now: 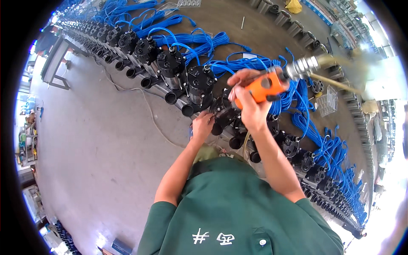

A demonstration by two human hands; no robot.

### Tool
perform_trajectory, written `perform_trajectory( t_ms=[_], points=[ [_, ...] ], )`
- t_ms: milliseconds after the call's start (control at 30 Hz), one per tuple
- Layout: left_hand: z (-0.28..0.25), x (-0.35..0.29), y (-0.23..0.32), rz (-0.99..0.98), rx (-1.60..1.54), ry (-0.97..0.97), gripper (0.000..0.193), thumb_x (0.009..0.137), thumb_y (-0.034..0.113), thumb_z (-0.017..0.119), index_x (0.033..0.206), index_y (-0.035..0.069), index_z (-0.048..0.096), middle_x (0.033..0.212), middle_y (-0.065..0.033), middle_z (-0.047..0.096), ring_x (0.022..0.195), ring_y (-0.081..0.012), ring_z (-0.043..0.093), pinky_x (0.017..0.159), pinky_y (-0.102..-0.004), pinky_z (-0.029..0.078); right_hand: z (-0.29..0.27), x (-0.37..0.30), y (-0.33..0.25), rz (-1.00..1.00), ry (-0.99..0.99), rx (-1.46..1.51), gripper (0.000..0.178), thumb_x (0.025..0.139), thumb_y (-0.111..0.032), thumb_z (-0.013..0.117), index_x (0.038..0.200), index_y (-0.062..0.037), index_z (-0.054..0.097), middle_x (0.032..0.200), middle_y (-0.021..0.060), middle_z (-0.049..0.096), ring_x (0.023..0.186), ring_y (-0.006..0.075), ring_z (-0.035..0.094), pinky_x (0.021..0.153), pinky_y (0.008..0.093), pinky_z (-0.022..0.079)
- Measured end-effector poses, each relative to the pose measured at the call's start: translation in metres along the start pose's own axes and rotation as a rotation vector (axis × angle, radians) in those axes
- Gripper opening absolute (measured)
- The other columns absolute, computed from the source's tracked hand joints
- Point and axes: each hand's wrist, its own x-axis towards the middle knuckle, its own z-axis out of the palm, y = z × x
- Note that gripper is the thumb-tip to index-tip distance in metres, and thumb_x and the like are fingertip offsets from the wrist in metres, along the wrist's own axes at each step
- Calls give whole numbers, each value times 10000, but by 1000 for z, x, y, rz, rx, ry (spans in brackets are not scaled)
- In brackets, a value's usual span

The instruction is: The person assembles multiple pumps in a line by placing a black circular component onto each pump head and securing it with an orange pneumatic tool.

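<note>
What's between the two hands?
In the head view, part of a black machine unit lies between the left hand and the right hand holding an orange tool.

Blur hides what adjoins the orange tool (275, 88) at its silver end (302, 68)

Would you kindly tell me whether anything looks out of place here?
A thin pale rod looks stray, lying alone on the brown floor; a loose cord also trails untidily across the grey floor.

I see a grey rectangular table (52, 58) left, crumpled yellow bag (293, 6) top right, thin white rod (242, 23) on brown floor (223, 19), clear plastic tray (328, 103) right.
</note>
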Motion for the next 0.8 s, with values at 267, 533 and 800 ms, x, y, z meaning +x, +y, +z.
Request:
perform_trajectory(
  t_ms=[267,533,800],
  points=[
    [-1,-2,-7,1,-74,-66,140,815,92,706,942,43,735,958,-108,697,800,-335,688,694,-411,556,1,-20,48,20,-71,-101,176,836,60,614,1000,-3,614,905,61,655,746,101,616,665,234,507],
    [-58,38,32,-20,-33,-275,136,820,143,712,913,44,722,913,-131,687,782,-367,674,681,-443,548,6,-3,6,159,-146,-265,293,833,25,608,1123,4,649,951,68,697,732,89,625,680,228,508],
    [-88,298,147,252,-191,-696,83,881,41,675,934,-23,683,813,-85,660,703,-154,618,664,-275,489,-39,5,-57,-498,267,-323,302,742,116,612,1033,53,558,885,255,654,571,170,632,496,253,539]
  ],
)
